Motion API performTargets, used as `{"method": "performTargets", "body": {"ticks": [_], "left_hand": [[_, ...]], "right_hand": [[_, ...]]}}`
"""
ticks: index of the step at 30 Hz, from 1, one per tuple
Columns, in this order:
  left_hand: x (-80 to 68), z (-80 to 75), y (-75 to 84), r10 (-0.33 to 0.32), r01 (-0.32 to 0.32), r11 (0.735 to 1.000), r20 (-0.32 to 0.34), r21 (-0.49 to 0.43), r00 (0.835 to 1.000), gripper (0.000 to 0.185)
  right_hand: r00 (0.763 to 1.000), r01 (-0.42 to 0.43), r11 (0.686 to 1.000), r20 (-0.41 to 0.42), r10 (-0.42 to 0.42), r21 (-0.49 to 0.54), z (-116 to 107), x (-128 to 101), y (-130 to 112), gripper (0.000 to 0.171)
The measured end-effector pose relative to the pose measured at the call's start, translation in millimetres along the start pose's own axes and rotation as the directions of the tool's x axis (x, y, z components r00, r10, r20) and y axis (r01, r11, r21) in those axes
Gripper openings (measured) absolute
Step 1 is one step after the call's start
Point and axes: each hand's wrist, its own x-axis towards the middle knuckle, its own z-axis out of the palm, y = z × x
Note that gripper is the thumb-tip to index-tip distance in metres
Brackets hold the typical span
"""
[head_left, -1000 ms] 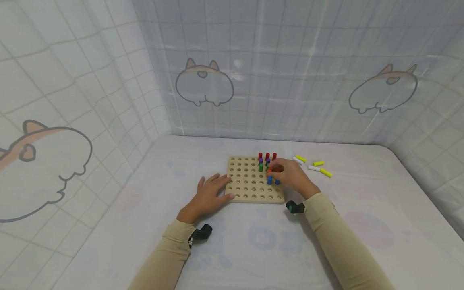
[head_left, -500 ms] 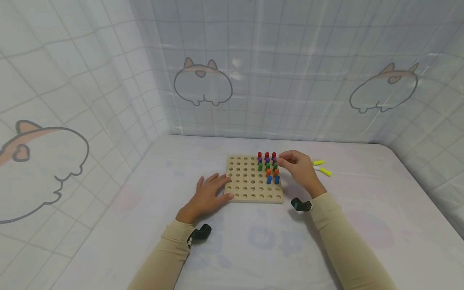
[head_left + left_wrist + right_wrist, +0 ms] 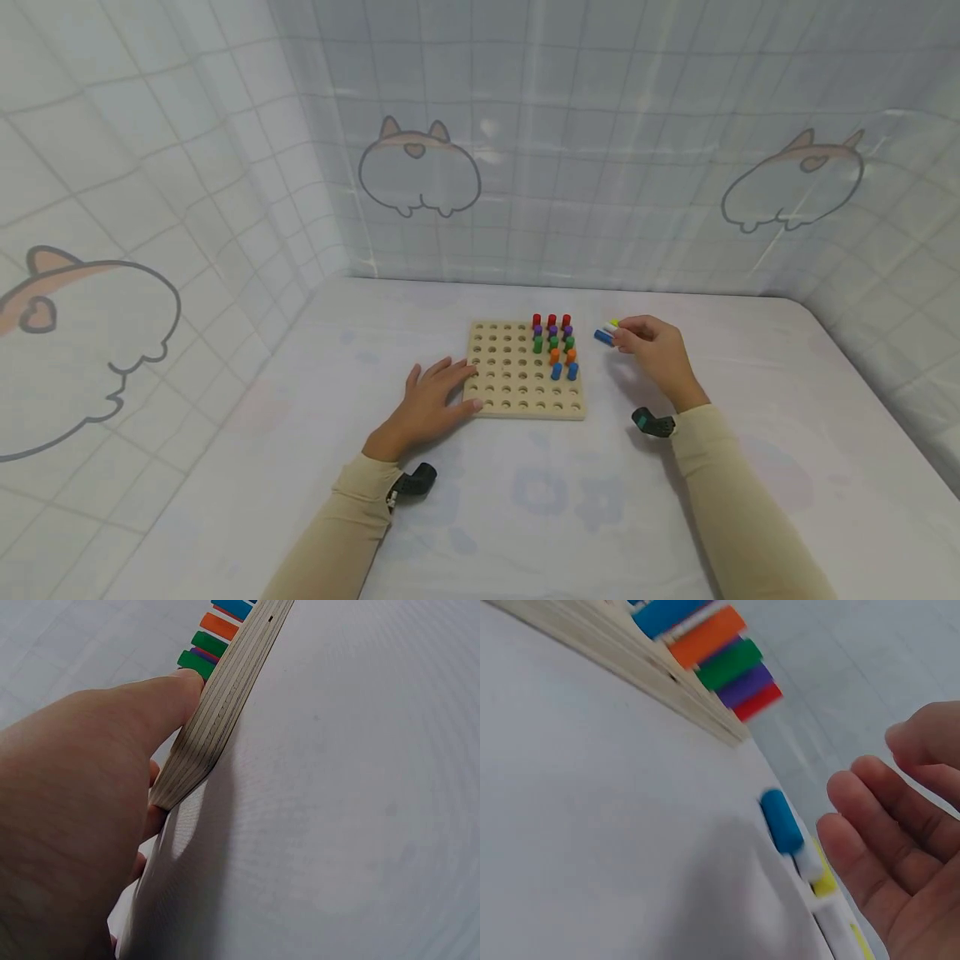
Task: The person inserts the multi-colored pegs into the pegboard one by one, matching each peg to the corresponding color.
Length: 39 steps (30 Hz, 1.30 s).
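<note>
So the right hand point(image 3: 654, 346) has come off the wooden pegboard point(image 3: 525, 371) and swung out to the loose pegs lying on the white cloth point(image 3: 525, 492) just to the board's right. A second ago it was over the pegs standing in the board; half a second ago it was lifting away at the board's far right corner. Now it's at the little pile, right beside a blue peg point(image 3: 781, 820) lying on its side. From the wrist view the fingers point(image 3: 870, 825) look loosely spread with nothing in them, close to the peg but not on it yet (the head view almost makes it look like a pinch, so take that with salt).

Left hand point(image 3: 433, 406) hasn't budged. It's flat on the cloth, fingers straight, thumb point(image 3: 150, 705) pressed against the board's near left edge, pinning it.

The board itself sits in the same spot, with red, purple, green, orange and blue pegs point(image 3: 555, 346) standing in its far right part. The yellow pegs point(image 3: 826, 883) lie just behind the blue one.

My read: one peg just got seated, and this is the reach for another.
</note>
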Motion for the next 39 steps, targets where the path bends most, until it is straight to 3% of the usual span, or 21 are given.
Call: {"method": "performTargets", "body": {"ticks": [11,15,28,39], "left_hand": [[-0.8,1.5,-0.1,-0.008,0.008,1.0,0.001,0.015,1.0,0.067],[-1.1,1.2,-0.6,-0.006,0.006,1.0,-0.001,0.022,1.0,0.066],[2.6,3.5,-3.0,-0.006,0.006,1.0,0.003,0.027,1.0,0.066],[2.4,3.1,-2.0,-0.004,0.004,1.0,0.0,0.022,1.0,0.066]], "right_hand": [[0.993,-0.111,0.987,-0.062,0.104,-0.115,-42.5,-11.8,16.6,0.042],[0.989,-0.126,0.987,-0.092,0.117,-0.101,-53.6,-11.9,19.0,0.045],[0.96,-0.205,0.958,-0.232,0.157,-0.198,-68.0,-15.2,27.7,0.044],[0.972,-0.211,0.95,-0.151,0.179,-0.229,-65.9,-16.7,36.8,0.041]]}}
